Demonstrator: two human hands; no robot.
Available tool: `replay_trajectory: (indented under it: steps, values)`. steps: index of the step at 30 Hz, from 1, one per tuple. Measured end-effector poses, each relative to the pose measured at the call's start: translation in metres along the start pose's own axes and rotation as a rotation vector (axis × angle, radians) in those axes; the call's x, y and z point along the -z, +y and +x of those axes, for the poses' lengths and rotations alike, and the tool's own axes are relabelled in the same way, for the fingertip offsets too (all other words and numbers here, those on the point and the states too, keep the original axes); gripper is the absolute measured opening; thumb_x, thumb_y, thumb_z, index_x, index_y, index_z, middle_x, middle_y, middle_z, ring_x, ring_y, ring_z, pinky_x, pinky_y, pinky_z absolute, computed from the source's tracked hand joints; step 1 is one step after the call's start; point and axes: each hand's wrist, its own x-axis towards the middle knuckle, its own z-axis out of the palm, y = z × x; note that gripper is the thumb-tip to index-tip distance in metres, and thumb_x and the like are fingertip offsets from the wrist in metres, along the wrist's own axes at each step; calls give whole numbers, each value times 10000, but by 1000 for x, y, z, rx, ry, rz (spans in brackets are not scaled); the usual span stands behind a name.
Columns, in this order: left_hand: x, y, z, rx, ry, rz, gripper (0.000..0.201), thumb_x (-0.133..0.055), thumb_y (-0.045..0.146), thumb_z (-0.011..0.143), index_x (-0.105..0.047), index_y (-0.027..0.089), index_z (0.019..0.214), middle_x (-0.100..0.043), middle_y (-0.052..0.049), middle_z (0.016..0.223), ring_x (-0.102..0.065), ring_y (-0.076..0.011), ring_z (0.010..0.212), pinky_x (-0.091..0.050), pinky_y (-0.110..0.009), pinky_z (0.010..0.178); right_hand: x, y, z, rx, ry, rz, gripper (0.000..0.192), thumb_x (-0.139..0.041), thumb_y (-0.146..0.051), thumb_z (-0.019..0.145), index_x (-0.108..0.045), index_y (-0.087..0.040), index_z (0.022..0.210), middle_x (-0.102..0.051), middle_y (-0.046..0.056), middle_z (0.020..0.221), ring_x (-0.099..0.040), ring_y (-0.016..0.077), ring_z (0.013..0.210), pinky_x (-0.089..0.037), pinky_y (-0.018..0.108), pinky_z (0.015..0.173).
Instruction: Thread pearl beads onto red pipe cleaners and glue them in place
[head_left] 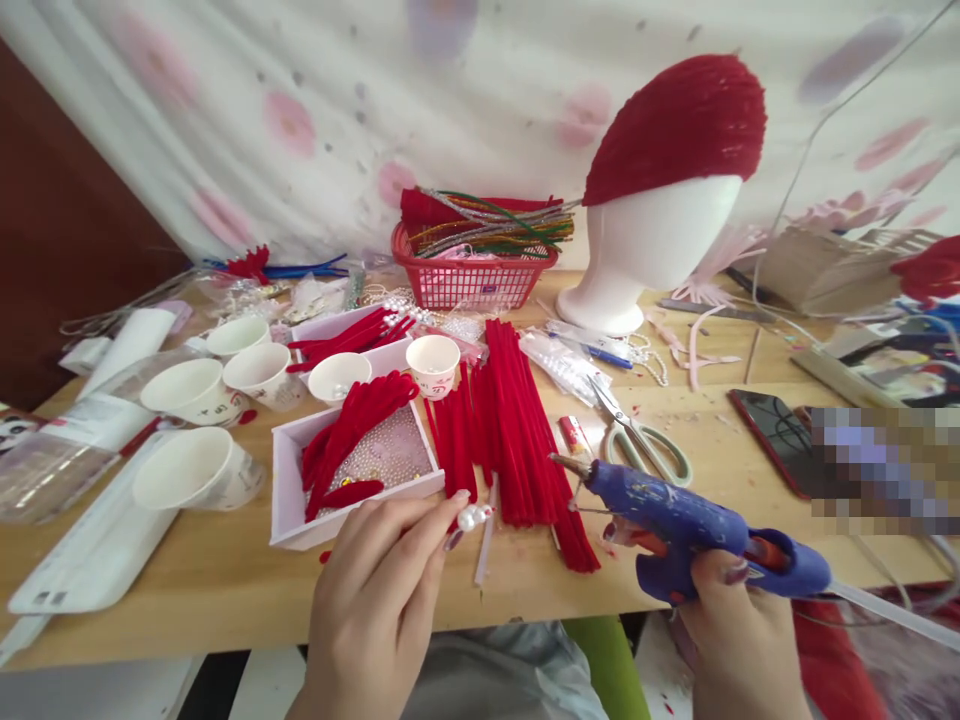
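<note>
My left hand [386, 585] pinches a small piece with white pearl beads [471, 517] and a bit of red at its ends. Wrapped round the handle of a blue glue gun [675, 520] is my right hand [739, 620]; the nozzle points left, toward the beads but apart from them. A clear glue stick [885, 610] runs out of the gun's back. Behind the hands lie bundles of red pipe cleaners [517, 430]. Beside my left hand stands a white box [300, 515] with small pearls and looped red pieces in it.
Several paper cups [196, 470] stand at the left. Scissors [649, 440] and a phone [772, 440] lie at the right. At the back are a red basket [472, 280] of stems and a white foam head [637, 250] with a red cap [682, 130].
</note>
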Motion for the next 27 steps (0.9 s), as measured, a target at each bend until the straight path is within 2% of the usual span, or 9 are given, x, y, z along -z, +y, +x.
replay_trajectory:
  steps: [4, 8, 12, 17, 22, 27]
  values:
    - [-2, 5, -1, 3, 7, -32, 361, -541, -51, 937, -686, 137, 1208, -685, -46, 1006, -636, -141, 952, -503, -252, 850, -6, -9, -3, -15, -178, 73, 325, -774, -555, 811, -771, -230, 811, -758, 70, 667, -775, 321, 749, -655, 424, 751]
    - [-4, 9, 0, 5, 10, -62, 378, -531, -59, 934, -686, 132, 1220, -688, -60, 1008, -636, -155, 957, -506, -270, 850, -9, -14, -7, -13, -323, 103, 362, -733, -588, 830, -782, -229, 819, -741, 83, 655, -765, 343, 766, -644, 464, 784]
    - [-4, 10, 1, 19, -3, -75, 374, -533, -55, 938, -686, 132, 1224, -690, -60, 1015, -629, -153, 949, -503, -271, 844, -4, -8, -5, -73, -342, 161, 364, -766, -572, 813, -785, -215, 884, -739, 86, 672, -761, 344, 765, -632, 483, 817]
    - [-5, 10, 0, 10, -13, -74, 378, -532, -72, 929, -682, 109, 1226, -684, -64, 1023, -622, -152, 972, -494, -270, 856, -5, -10, -4, -104, -387, 198, 426, -759, -612, 802, -773, -217, 959, -742, 91, 673, -750, 348, 737, -627, 422, 644]
    - [-6, 10, -1, 13, -6, -68, 366, -536, -66, 935, -681, 106, 1223, -683, -61, 1023, -626, -143, 968, -494, -267, 852, -11, -20, 0, -47, -380, 170, 459, -750, -663, 784, -785, -218, 891, -726, 94, 654, -734, 337, 703, -619, 412, 607]
    - [-7, 9, -1, 41, 6, -65, 359, -543, -53, 941, -685, 128, 1216, -684, -47, 1007, -626, -137, 946, -497, -265, 832, -12, -25, 1, 13, -463, 124, 491, -673, -693, 838, -785, -217, 795, -718, 100, 632, -734, 333, 698, -617, 408, 613]
